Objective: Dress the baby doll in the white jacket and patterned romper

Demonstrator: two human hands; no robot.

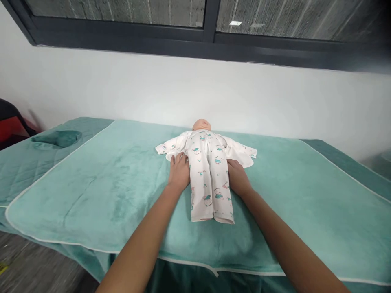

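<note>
A doll with a bare, smooth head (201, 124) lies on its back near the wall. Under and around it spreads a white baby shirt (241, 156), its sleeves reaching out to both sides. Over the doll's front are white baby trousers (210, 179) with a green and pink cartoon print, legs pointing toward me. My left hand (179, 171) rests against the trousers' left edge, fingers stretched forward and slightly apart. At the right edge lies my right hand (240, 177), fingers extended toward the cloth; its fingertips and thumb are partly hidden.
A pale green plush mat (100, 183) with white piping covers the table or bed. Darker green quilted cloth (18, 171) with a rounded hollow (58, 139) shows at the left. Behind stand a white wall (122, 85) and a dark window frame (152, 36). A red and black object (12, 126) is far left.
</note>
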